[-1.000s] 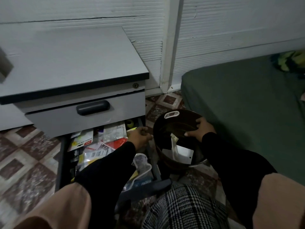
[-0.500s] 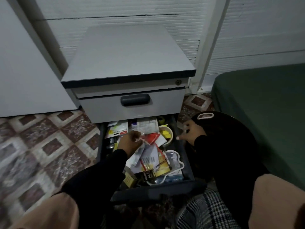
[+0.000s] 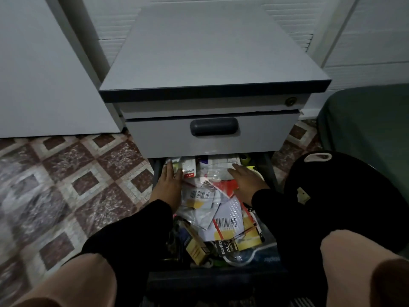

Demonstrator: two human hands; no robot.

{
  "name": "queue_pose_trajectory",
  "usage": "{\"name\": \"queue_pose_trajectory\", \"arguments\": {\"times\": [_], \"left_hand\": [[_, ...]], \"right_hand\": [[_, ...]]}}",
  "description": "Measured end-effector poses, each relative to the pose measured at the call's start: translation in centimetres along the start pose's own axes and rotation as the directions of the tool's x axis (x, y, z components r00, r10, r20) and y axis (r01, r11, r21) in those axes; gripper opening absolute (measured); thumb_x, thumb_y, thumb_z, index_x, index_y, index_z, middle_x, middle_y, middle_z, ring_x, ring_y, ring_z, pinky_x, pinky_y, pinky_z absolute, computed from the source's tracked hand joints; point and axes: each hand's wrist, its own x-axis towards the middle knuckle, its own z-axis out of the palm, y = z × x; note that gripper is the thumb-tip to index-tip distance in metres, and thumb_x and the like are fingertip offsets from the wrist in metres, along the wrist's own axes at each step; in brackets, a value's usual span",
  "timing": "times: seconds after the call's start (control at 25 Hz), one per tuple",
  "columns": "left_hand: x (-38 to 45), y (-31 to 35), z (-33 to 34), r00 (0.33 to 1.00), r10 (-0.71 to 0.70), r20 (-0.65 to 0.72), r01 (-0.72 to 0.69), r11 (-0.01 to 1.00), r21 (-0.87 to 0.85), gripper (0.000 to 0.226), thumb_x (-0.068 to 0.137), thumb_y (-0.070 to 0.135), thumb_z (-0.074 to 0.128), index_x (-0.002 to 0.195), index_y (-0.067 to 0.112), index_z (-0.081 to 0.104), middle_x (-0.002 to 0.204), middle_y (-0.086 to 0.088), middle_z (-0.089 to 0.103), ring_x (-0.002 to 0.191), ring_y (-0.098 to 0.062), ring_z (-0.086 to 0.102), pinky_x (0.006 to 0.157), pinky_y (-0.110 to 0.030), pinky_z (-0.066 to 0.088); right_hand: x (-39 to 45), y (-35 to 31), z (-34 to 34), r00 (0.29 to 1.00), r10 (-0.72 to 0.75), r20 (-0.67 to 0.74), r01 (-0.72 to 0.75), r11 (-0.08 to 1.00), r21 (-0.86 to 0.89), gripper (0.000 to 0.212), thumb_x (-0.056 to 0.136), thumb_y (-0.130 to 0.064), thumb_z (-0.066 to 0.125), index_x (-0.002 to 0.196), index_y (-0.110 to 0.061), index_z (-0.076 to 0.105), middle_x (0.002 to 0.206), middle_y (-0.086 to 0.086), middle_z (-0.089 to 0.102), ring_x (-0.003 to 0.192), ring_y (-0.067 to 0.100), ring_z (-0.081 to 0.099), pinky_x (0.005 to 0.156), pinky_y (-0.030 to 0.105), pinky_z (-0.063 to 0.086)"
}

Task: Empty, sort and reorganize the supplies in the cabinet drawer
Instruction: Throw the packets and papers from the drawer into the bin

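Patterned tile floor [image 3: 66, 185] noted under grey cabinet [image 3: 210, 52]. Lower drawer [image 3: 221, 278] pulled out, packets [image 3: 223, 216] heaped inside. Left hand [image 3: 169, 185] and right hand [image 3: 246, 181] laid flat on heap, fingers straight, nothing gripped.

This looks like a room in a home. A small grey cabinet [image 3: 212, 52] stands at the centre of the frame against white slatted wall panels [image 3: 365, 29]. The floor [image 3: 66, 185] at lower left is patterned red-and-cream tile. At the right edge sits a green upholstered seat or mattress [image 3: 371, 120]. The open drawer [image 3: 221, 278] at bottom centre holds mixed household packets.
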Motion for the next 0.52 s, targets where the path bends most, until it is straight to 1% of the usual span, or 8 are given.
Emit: {"name": "queue_pose_trajectory", "arguments": {"times": [0.08, 0.12, 0.2, 0.28, 0.36, 0.44, 0.52], "left_hand": [[0.5, 0.1, 0.3, 1.0, 0.024, -0.013, -0.023, 0.998, 0.053, 0.066, 0.095, 0.002, 0.037, 0.151, 0.013, 0.003, 0.155, -0.022, -0.016, 0.146, -0.034, -0.008, 0.118, -0.037, 0.013], [0.7, 0.2, 0.6, 0.999, 0.035, -0.004, -0.035, 0.997, 0.071, 0.063, 0.096, 0.003, 0.034, 0.15, 0.014, 0.005, 0.155, -0.023, -0.015, 0.145, -0.036, -0.007, 0.118, -0.038, 0.013], [1.2, 0.4, 1.0, 0.999, 0.027, 0.026, -0.029, 0.997, 0.068, 0.057, 0.097, 0.004, 0.03, 0.15, 0.014, 0.01, 0.156, -0.023, -0.008, 0.146, -0.036, -0.002, 0.117, -0.04, 0.016], [1.7, 0.3, 1.3, 0.998, 0.023, 0.061, -0.025, 0.999, 0.036, 0.058, 0.096, 0.003, 0.031, 0.149, 0.016, 0.014, 0.156, -0.02, -0.007, 0.146, -0.034, 0.007, 0.114, -0.04, 0.024], [1.6, 0.3, 1.3, 0.995, 0.043, 0.088, -0.045, 0.999, 0.022, 0.056, 0.096, 0.003, 0.033, 0.147, 0.02, 0.021, 0.157, -0.017, -0.005, 0.143, -0.032, 0.018, 0.11, -0.039, 0.032], [1.1, 0.3, 0.9, 0.992, 0.059, 0.114, -0.063, 0.997, 0.032, 0.056, 0.094, 0.0, 0.037, 0.145, 0.021, 0.025, 0.158, -0.015, -0.003, 0.143, -0.032, 0.019, 0.109, -0.038, 0.034], [0.3, 0.2, 0.4, 0.986, 0.068, 0.153, -0.073, 0.997, 0.029, 0.059, 0.092, 0.0, 0.043, 0.145, 0.02, 0.028, 0.158, -0.013, 0.001, 0.142, -0.031, 0.021, 0.109, -0.038, 0.036]], "right_hand": [[0.7, -0.3, 0.5, 1.0, -0.001, -0.001, 0.001, 1.0, -0.013, 0.067, 0.092, -0.012, 0.049, 0.149, -0.024, 0.017, 0.16, -0.002, 0.004, 0.147, 0.02, 0.006, 0.119, 0.035, 0.015], [1.1, -0.5, 0.7, 1.0, 0.001, -0.002, -0.001, 1.0, -0.021, 0.065, 0.093, -0.013, 0.049, 0.148, -0.025, 0.019, 0.16, -0.003, 0.004, 0.147, 0.019, 0.006, 0.118, 0.035, 0.016], [1.5, -0.9, 0.8, 1.0, 0.021, 0.014, -0.02, 0.999, -0.032, 0.059, 0.095, -0.016, 0.045, 0.148, -0.022, 0.02, 0.159, -0.004, 0.004, 0.147, 0.018, 0.006, 0.118, 0.035, 0.015], [1.5, -1.1, 0.8, 0.998, 0.029, 0.053, -0.027, 0.999, -0.037, 0.056, 0.098, -0.021, 0.038, 0.149, -0.021, 0.015, 0.159, -0.005, 0.005, 0.147, 0.017, 0.005, 0.118, 0.035, 0.012], [1.2, -1.1, 0.6, 0.999, 0.025, 0.036, -0.023, 0.999, -0.049, 0.054, 0.099, -0.024, 0.037, 0.149, -0.02, 0.019, 0.157, -0.003, 0.018, 0.145, 0.017, 0.013, 0.116, 0.032, 0.016], [0.9, -0.9, 0.5, 1.0, 0.003, -0.01, -0.004, 0.996, -0.086, 0.051, 0.095, -0.013, 0.041, 0.144, -0.019, 0.031, 0.148, 0.001, 0.036, 0.139, 0.02, 0.025, 0.11, 0.029, 0.024], [0.6, -0.5, 0.5, 1.0, -0.029, 0.006, 0.029, 0.993, -0.112, 0.051, 0.091, -0.005, 0.042, 0.139, -0.021, 0.04, 0.14, 0.002, 0.045, 0.131, 0.022, 0.034, 0.107, 0.03, 0.03]]}}
